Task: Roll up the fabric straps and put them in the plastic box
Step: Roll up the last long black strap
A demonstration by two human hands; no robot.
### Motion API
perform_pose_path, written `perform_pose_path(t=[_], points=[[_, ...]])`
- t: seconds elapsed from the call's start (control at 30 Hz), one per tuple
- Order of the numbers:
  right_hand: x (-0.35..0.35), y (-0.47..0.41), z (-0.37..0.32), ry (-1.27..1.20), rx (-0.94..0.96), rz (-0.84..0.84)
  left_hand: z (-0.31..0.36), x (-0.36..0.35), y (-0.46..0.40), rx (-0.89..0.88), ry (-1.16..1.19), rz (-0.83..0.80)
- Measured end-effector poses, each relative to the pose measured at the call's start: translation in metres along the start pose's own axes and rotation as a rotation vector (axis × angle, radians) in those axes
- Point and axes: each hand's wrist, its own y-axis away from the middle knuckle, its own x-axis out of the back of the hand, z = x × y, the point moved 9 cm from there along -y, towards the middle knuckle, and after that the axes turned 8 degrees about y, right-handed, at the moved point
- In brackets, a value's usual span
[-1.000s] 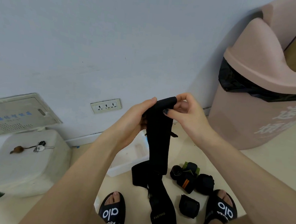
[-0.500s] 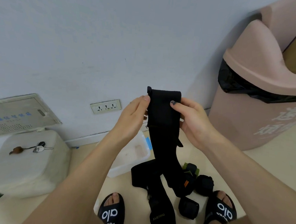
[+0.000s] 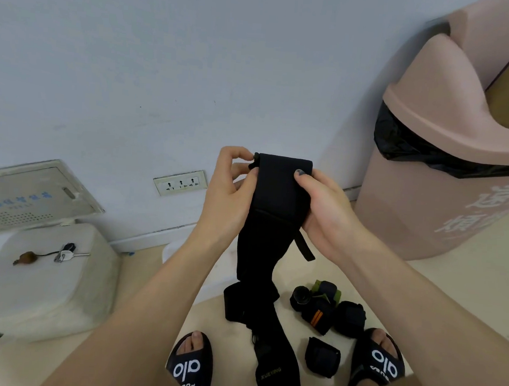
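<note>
Black fabric strap hangs to the floor, its top end pinched between both raised hands, left hand fingers now curled at its upper corner, right hand thumb across front.

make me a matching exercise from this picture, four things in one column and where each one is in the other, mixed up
Things:
1. keys
2. long black strap
3. rolled straps
4. black bag

Places:
A. lining the pink bin
B. on the floor between the sandals
C. on the white box at left
D. held up in both hands

Pairs: 1-C, 2-D, 3-B, 4-A
</note>
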Motion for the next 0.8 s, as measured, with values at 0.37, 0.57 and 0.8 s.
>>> perform_pose_path(t=[0.37,0.57,0.8], points=[[0.002,0.0,0.001,0.144,-0.003,0.047,0.0,-0.012,0.002,-0.012,-0.136,-0.113],[-0.003,0.001,-0.004,0.174,0.047,0.033,0.0,-0.005,0.001,0.015,-0.045,-0.059],[-0.004,0.002,-0.008,0.214,0.102,0.037,-0.001,0.007,-0.001,0.005,0.029,0.064]])
